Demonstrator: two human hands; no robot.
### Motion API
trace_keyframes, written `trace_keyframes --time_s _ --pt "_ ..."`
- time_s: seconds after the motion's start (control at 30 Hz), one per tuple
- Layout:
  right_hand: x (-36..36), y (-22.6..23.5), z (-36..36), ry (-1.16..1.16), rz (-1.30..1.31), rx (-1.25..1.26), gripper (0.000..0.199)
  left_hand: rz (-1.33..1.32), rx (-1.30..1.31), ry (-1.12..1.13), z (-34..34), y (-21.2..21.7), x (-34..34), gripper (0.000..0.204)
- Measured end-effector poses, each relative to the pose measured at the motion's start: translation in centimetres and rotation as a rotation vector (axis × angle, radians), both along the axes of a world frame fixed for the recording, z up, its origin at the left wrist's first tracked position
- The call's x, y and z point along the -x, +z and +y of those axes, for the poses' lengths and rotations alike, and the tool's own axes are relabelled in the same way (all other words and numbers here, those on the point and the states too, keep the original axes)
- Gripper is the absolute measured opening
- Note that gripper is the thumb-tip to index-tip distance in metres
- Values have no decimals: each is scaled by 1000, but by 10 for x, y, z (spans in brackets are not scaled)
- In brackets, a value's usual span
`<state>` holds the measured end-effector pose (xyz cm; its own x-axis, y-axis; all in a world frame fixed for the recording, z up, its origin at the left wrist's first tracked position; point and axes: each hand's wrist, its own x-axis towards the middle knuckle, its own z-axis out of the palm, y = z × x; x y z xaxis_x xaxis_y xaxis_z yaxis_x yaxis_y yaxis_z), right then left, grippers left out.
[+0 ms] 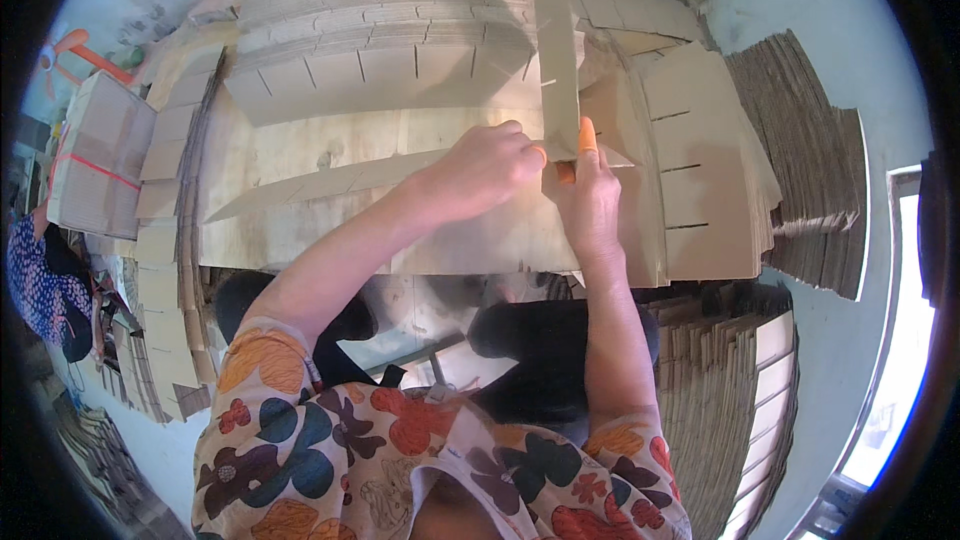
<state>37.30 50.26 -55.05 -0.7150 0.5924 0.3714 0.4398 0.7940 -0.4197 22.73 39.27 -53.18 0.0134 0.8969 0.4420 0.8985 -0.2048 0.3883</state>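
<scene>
Two slotted cardboard strips meet at a crossing between my hands. One long strip (335,183) runs leftward over the wooden tabletop (470,245), and the other strip (557,45) points away from me, over the stack at the back. My left hand (485,168) is closed on the long strip just left of the crossing, its thumb in an orange finger cover. At the crossing my right hand (592,198) pinches the far-pointing strip; orange covers sit on its forefinger and thumb. The joint between the strips is partly hidden by my fingers.
Piled slotted cardboard (365,70) spans the back of the table. More stacks stand right (700,165), against the wall (800,160) and at my lower right (700,380). A column of cardboard (160,170) lines the left, beside a strapped bundle (100,155). Someone's patterned sleeve (45,275) shows far left.
</scene>
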Motion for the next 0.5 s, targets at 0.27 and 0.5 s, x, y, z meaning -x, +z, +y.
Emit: trace_keyframes --time_s 0.27,0.5 --pt "2 9 -24 -92 88 196 80 143 241 382 46 30 74 33" --pt "7 10 -21 -100 163 278 85 383 62 495 90 -48 112 25"
